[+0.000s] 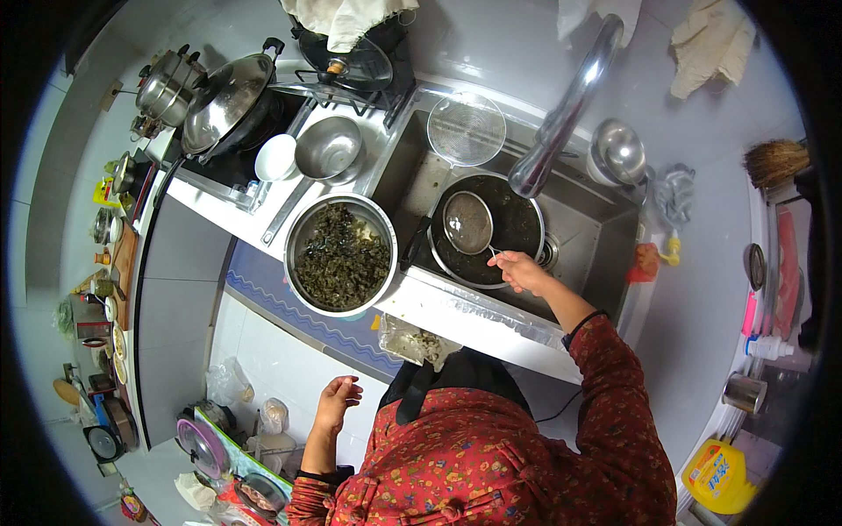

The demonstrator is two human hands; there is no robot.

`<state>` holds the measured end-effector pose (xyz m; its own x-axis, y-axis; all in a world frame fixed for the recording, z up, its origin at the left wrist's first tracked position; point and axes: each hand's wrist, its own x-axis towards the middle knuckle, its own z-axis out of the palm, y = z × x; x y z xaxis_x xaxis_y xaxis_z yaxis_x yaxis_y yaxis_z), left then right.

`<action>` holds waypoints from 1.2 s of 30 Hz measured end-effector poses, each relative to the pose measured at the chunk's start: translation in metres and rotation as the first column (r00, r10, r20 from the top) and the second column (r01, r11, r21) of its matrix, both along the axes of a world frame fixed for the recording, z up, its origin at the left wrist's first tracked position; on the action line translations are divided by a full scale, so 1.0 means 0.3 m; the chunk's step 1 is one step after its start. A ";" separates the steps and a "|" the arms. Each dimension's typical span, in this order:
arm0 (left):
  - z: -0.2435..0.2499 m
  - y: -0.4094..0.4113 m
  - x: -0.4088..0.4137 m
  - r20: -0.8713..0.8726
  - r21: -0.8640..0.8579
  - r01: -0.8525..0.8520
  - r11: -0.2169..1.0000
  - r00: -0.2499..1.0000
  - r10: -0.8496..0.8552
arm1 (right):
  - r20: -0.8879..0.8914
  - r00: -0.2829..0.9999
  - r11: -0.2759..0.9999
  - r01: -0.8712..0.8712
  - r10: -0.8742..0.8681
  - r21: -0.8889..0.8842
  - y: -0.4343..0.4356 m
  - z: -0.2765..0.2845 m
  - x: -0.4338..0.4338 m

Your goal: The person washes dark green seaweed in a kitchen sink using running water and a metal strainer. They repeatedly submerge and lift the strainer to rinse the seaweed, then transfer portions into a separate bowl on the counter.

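My right hand [520, 271] grips the thin handle of a small fine-mesh strainer [468, 222]. The strainer is over a round pan [520, 227] of dark liquid with bits in it, which sits in the stainless steel sink [595, 230]. My left hand [340, 398] hangs in front of the counter, away from everything on it, fingers loosely bent and holding nothing visible. Left of the sink, a wide steel bowl [388, 227] contains chopped dark green leafy vegetables [339, 260]. Behind the pan, a round wire skimmer [467, 128] leans at the sink's back.
The chrome faucet [562, 112] arches over the pan. A steel ladle [329, 148] and a white bowl [275, 158] stand beside the stove, near a lidded wok [227, 102]. A plastic bag of scraps [418, 342] hangs at the counter's front edge. Steel bowls [616, 152] sit right of the faucet.
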<state>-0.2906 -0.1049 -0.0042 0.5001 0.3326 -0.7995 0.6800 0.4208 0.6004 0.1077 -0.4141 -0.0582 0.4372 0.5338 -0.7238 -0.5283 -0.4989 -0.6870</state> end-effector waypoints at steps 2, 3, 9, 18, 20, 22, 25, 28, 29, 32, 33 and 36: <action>-0.004 0.000 -0.004 0.002 0.000 -0.002 1.000 1.000 0.002 | -0.029 1.000 1.000 -0.002 0.002 -0.002 0.009 -0.002 -0.003; -0.004 -0.001 -0.001 0.005 0.000 0.000 1.000 1.000 0.000 | -0.032 0.999 1.000 -0.006 0.006 -0.001 0.009 -0.009 -0.003; -0.003 -0.004 0.008 0.003 0.010 0.007 1.000 1.000 -0.007 | -0.058 0.998 0.999 -0.031 0.032 0.014 0.020 -0.045 -0.012; 0.000 -0.007 0.006 -0.006 0.013 0.001 1.000 1.000 -0.001 | -0.176 0.984 0.995 0.000 0.018 0.102 0.013 -0.037 -0.022; -0.003 -0.006 0.006 -0.005 0.009 -0.001 1.000 1.000 0.001 | -0.231 0.973 0.989 0.014 0.020 0.147 -0.006 -0.024 -0.012; -0.004 -0.006 0.008 0.000 0.011 0.002 1.000 1.000 -0.002 | -0.242 0.970 0.989 0.022 0.015 0.148 -0.023 -0.010 -0.009; -0.012 -0.006 0.008 0.003 0.010 0.005 1.000 1.000 -0.005 | -0.241 0.970 0.990 0.028 0.006 0.140 -0.041 0.019 -0.002; -0.013 -0.007 0.014 0.006 0.007 0.011 1.000 1.000 -0.011 | -0.222 0.975 0.992 0.029 -0.002 0.119 -0.059 0.044 0.001; -0.011 -0.008 0.018 0.009 0.005 0.013 1.000 1.000 -0.013 | -0.214 0.977 0.993 0.028 -0.004 0.111 -0.066 0.048 0.002; -0.001 -0.011 0.025 0.011 0.012 0.011 1.000 1.000 -0.011 | -0.200 0.980 0.992 0.044 -0.020 0.118 -0.082 0.044 0.016; 0.001 -0.010 0.029 0.009 0.012 0.014 1.000 1.000 -0.015 | -0.194 0.981 0.992 0.047 -0.024 0.114 -0.088 0.045 0.019; 0.002 -0.008 0.031 0.006 0.010 0.021 1.000 1.000 -0.021 | -0.147 0.989 0.997 -0.004 0.016 0.082 -0.109 0.056 0.033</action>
